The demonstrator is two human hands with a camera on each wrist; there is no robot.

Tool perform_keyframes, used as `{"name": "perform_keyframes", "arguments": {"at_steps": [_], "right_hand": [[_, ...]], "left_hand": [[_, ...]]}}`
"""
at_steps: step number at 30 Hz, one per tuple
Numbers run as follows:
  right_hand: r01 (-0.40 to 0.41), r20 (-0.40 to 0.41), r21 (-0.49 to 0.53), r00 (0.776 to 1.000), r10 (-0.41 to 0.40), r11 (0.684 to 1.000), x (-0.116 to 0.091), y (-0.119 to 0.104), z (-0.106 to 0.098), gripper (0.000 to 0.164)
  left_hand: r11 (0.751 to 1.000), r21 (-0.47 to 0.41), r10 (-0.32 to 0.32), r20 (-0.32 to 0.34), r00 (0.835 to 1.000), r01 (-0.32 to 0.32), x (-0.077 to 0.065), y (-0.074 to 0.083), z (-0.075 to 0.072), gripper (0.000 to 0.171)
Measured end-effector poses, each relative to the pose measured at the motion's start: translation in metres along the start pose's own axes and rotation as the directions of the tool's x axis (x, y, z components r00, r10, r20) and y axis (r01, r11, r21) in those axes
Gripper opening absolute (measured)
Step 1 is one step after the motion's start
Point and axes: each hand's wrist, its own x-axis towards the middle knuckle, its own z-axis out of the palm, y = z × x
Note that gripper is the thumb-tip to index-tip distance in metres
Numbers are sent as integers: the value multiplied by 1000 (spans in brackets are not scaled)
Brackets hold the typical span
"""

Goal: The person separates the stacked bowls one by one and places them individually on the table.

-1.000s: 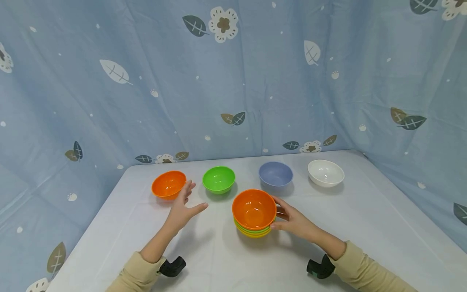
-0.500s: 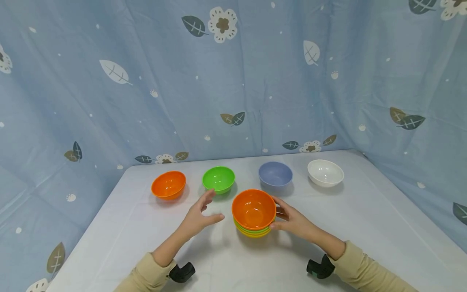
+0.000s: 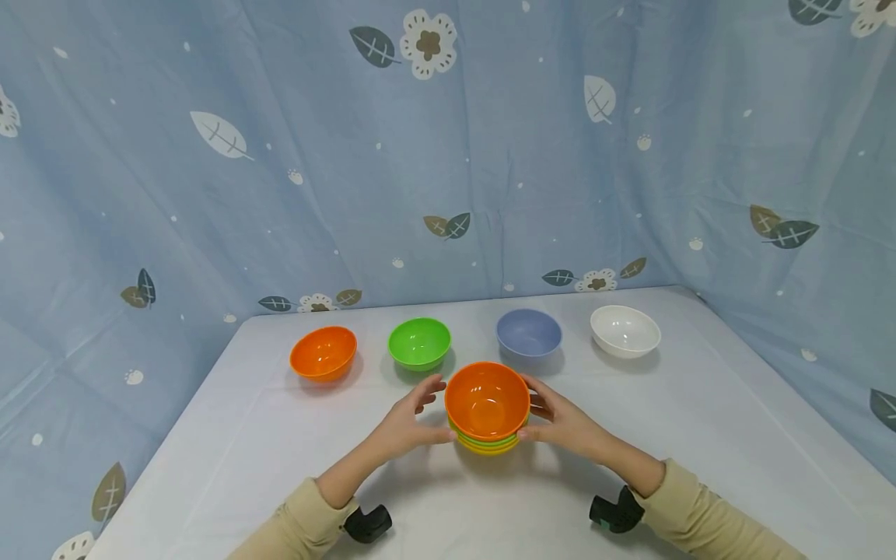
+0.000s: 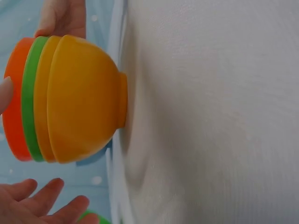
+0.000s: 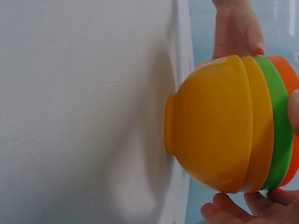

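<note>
A stack of nested bowls stands on the white-covered table in front of me. An orange bowl is on top, a green bowl under it, and two yellow bowls at the bottom. My right hand holds the right side of the stack, its thumb at the front and its fingers against the side. At the left, my left hand has its fingers spread. Its thumb reaches the front left of the stack, while its fingers are apart from the bowls in the left wrist view.
Behind the stack runs a row of single bowls: orange, bright green, blue and white. A blue patterned curtain hangs along the back of the table.
My left hand has moved right, from beside the single orange bowl at the back left to the left side of the stack. The right hand and the stack have stayed in place.
</note>
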Motion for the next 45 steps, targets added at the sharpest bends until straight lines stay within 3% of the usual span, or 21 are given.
{"name": "perform_keyframes", "arguments": {"at_steps": [9, 16, 22, 28, 37, 45], "right_hand": [[61, -64, -139, 996, -70, 988, 3, -6, 6, 96], [82, -75, -229, 992, -101, 970, 9, -14, 12, 102], [34, -73, -235, 996, -53, 971, 15, -17, 17, 111], [46, -82, -243, 994, -67, 969, 18, -13, 18, 108], [87, -112, -267, 986, -121, 960, 19, -11, 19, 99], [43, -141, -281, 986, -85, 959, 18, -18, 18, 97]], "left_hand": [[999, 50, -17, 60, 998, 14, 9, -4, 10, 99], [1000, 23, 19, 68, 997, -21, 15, -3, 14, 109], [992, -54, 120, 89, 989, -115, 20, -4, 19, 106], [961, -189, 227, 112, 967, -204, 25, -7, 25, 97], [965, -196, 194, 84, 977, -175, 23, -7, 31, 102], [968, -168, 202, 82, 976, -186, 22, -6, 31, 102]]}}
